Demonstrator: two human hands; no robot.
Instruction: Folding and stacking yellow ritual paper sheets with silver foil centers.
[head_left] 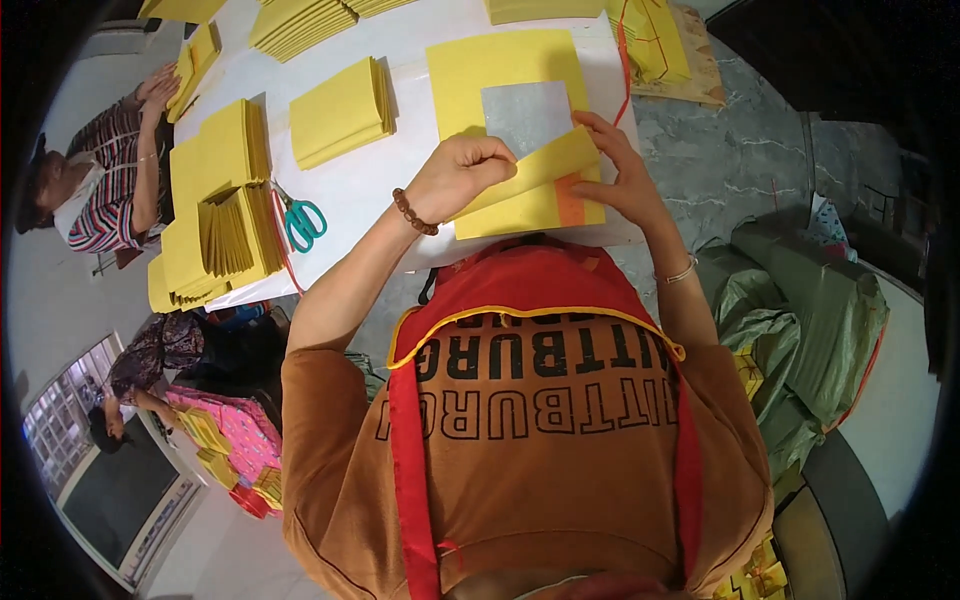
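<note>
Yellow paper [520, 60] lies on the table in front of me, with a flat grey rectangular plate [525, 110] on it. A strip of the yellow paper [555, 160] is folded over the plate's near end. My left hand [465, 175] is closed, pinching the left part of this fold between thumb and fingers. At the fold's right end, my right hand [628, 175] has its fingers spread, thumb on the near side and forefinger on the far side. Near that thumb, an orange patch [570, 203] shows on the paper.
A folded yellow stack [342, 112] and taller yellow stacks [215, 215] stand on the white table [400, 80]. Green-handled scissors [303, 222] lie beside them. A person in stripes [110, 190] works at the far left; another person [150, 365] bends lower left. Green sacks [800, 310] stand right.
</note>
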